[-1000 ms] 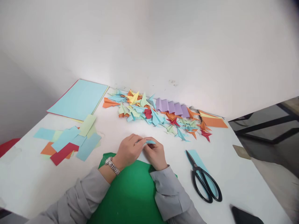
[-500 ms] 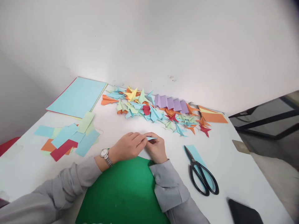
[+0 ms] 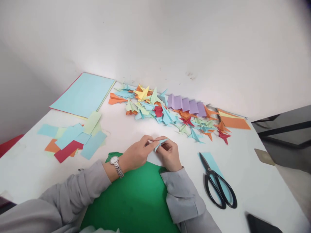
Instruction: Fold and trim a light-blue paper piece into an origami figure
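Observation:
Both my hands meet at the middle of the white table [image 3: 255, 191], just past a green sheet [image 3: 131, 200]. My left hand [image 3: 137, 153], with a silver watch on the wrist, pinches one end of a small folded light-blue paper [image 3: 160, 142]. My right hand [image 3: 170, 153] pinches its other end from below. The paper is raised a little off the table, one pointed tip sticking up to the right.
Black scissors [image 3: 217, 186] lie on a light-blue strip right of my hands. A row of folded paper shapes [image 3: 170, 113] runs along the wall. Cut coloured strips [image 3: 73, 139] and a stack of sheets [image 3: 84, 94] lie left. A dark object [image 3: 262, 225] is at the near right.
The blue paper has been worked from lying flat under my fingers to a folded piece held up between both pinches. My hands stayed in the same place on the table.

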Tool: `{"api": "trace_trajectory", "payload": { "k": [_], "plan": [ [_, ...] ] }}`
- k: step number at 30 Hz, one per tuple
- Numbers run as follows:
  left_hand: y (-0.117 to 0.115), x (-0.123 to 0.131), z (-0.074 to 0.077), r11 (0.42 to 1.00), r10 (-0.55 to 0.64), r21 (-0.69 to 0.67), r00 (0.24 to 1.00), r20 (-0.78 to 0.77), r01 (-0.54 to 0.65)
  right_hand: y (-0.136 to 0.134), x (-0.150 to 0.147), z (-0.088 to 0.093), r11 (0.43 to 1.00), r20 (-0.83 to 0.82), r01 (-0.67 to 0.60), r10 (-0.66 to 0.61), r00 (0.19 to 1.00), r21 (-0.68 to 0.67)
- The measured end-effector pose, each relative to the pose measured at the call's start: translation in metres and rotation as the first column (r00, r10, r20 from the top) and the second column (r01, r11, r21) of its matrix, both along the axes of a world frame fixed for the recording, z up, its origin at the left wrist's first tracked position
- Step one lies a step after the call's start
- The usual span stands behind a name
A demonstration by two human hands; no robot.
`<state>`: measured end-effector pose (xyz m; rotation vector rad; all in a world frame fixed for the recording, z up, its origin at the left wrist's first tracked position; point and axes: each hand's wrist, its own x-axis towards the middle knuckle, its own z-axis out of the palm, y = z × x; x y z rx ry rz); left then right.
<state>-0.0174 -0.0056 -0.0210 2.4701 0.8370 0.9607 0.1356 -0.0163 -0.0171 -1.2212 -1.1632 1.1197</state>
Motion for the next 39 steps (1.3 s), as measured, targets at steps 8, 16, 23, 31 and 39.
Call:
{"api": "trace_trajectory", "payload": {
  "k": [8, 16, 23, 31, 39],
  "plan": [
    [0.0, 0.003, 0.004, 0.994, 0.031, -0.104, 0.997, 0.07, -0.024, 0.0, 0.0, -0.004, 1.0, -0.044, -0.005, 0.004, 0.999, -0.018],
    [-0.002, 0.003, -0.002, 0.994, 0.081, -0.072, 0.996, 0.028, -0.079, 0.0, 0.003, -0.001, 0.995, 0.045, -0.1, 0.099, 0.994, 0.016],
    [-0.005, 0.003, -0.004, 0.984, 0.127, 0.138, 0.988, -0.082, -0.115, 0.001, 0.006, -0.005, 0.998, -0.134, -0.062, 0.058, 0.989, -0.028],
    [-0.011, 0.004, 0.008, 0.863, 0.118, 0.505, 0.967, -0.225, 0.012, 0.005, 0.007, 0.006, 0.993, -0.359, 0.034, -0.074, 0.93, -0.117],
    [-0.01, 0.005, 0.008, 0.846, 0.112, 0.533, 0.976, -0.185, 0.004, 0.005, 0.008, 0.003, 0.984, -0.378, 0.037, -0.101, 0.92, -0.174]
  ]
}}
